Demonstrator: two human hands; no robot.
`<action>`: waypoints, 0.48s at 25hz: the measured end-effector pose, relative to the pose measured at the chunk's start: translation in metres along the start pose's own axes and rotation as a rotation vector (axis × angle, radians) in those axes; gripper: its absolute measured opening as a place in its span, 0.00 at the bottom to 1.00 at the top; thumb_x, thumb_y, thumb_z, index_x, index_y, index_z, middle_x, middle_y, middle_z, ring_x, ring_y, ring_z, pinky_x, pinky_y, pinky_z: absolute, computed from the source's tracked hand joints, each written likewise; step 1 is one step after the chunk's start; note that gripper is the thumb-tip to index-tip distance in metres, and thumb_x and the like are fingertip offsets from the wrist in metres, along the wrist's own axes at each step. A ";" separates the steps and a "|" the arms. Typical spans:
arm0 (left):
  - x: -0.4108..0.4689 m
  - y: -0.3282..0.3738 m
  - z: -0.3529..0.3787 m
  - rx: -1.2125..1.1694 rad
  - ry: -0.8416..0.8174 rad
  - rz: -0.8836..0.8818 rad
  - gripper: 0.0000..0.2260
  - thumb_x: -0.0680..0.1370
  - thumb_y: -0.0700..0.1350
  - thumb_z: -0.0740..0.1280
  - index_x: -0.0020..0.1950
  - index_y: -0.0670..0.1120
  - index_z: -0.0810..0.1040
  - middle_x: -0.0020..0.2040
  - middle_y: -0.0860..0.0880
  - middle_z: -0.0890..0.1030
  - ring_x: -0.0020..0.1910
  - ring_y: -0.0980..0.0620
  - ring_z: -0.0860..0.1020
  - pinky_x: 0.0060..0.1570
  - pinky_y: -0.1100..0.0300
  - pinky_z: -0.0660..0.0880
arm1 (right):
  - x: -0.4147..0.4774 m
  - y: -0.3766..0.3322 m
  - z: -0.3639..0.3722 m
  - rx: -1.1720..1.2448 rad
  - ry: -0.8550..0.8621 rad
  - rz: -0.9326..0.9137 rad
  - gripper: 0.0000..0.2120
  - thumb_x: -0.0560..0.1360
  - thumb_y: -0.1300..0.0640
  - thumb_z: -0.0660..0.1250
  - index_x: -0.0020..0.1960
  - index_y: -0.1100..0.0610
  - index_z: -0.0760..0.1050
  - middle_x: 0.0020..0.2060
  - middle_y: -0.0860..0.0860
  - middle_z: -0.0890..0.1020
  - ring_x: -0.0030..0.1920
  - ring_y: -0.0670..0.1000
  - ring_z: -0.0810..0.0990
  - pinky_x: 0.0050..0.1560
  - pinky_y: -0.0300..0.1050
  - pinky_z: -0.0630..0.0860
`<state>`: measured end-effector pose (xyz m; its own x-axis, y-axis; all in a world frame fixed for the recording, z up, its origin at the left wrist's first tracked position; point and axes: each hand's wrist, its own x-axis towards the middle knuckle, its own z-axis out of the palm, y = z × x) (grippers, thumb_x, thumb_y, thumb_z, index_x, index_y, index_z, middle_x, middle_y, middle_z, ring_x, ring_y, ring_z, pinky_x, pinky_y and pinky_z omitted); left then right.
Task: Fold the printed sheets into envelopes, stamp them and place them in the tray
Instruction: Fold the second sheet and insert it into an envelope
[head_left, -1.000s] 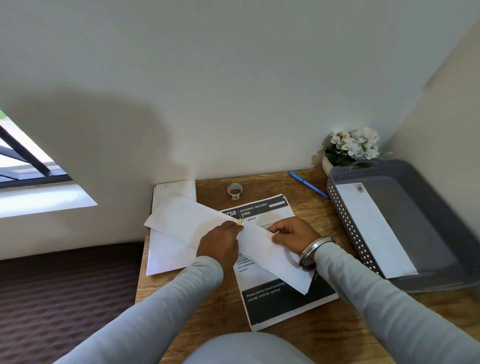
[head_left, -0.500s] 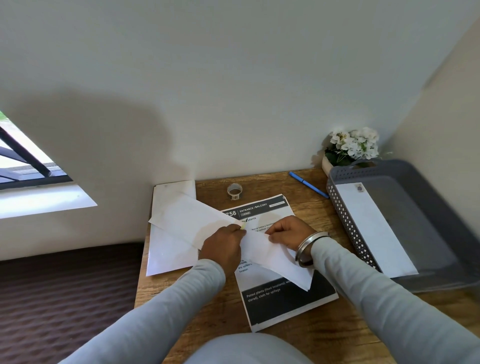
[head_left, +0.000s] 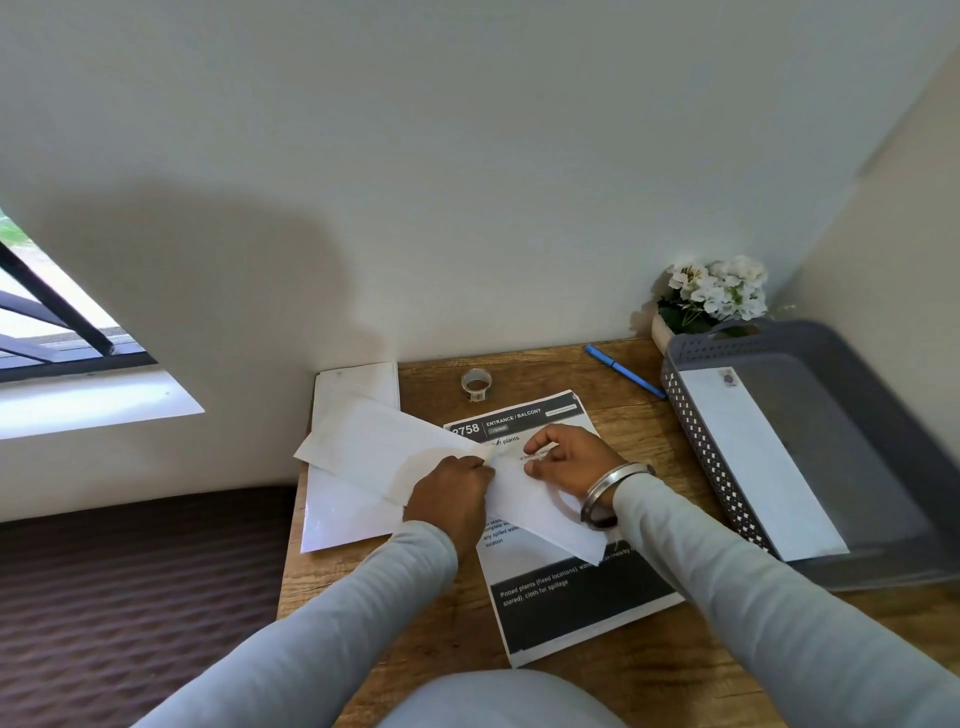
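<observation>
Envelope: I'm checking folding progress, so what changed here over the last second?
The envelope slid slightly left and away, its near corner drawing back over the sheet. The right hand moved left along it, fingers spreading a little. The left hand keeps pinching its top edge. The tray, pen, tape and stack stayed put.

Both hands, left hand (head_left: 453, 492) and right hand (head_left: 570, 459), pinch a white envelope (head_left: 379, 451); printed sheets (head_left: 566, 587) lie beneath.
</observation>
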<state>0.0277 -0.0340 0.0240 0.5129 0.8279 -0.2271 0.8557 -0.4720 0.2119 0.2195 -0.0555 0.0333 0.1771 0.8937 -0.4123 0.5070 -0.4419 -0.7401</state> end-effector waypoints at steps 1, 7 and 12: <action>-0.001 -0.001 -0.002 0.017 0.005 0.002 0.22 0.81 0.46 0.64 0.76 0.49 0.68 0.73 0.47 0.72 0.70 0.44 0.72 0.68 0.49 0.71 | -0.001 0.002 -0.006 -0.027 -0.039 0.002 0.10 0.74 0.56 0.74 0.54 0.48 0.79 0.46 0.51 0.84 0.48 0.53 0.82 0.50 0.48 0.78; -0.004 0.001 -0.004 0.043 0.015 0.012 0.24 0.81 0.47 0.64 0.77 0.49 0.65 0.74 0.48 0.71 0.69 0.45 0.72 0.68 0.49 0.71 | -0.009 0.009 -0.022 -0.098 -0.056 -0.030 0.10 0.72 0.62 0.74 0.50 0.51 0.78 0.41 0.50 0.84 0.44 0.52 0.84 0.44 0.44 0.79; -0.004 0.012 -0.007 0.059 0.027 0.057 0.22 0.82 0.45 0.61 0.76 0.49 0.66 0.74 0.48 0.71 0.69 0.45 0.72 0.65 0.49 0.73 | 0.000 0.003 -0.009 -0.056 0.048 -0.059 0.10 0.71 0.61 0.75 0.47 0.51 0.78 0.42 0.52 0.84 0.43 0.53 0.83 0.48 0.50 0.81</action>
<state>0.0356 -0.0406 0.0337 0.5595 0.8067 -0.1901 0.8282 -0.5351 0.1668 0.2287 -0.0560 0.0364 0.1851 0.9213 -0.3419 0.5636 -0.3846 -0.7311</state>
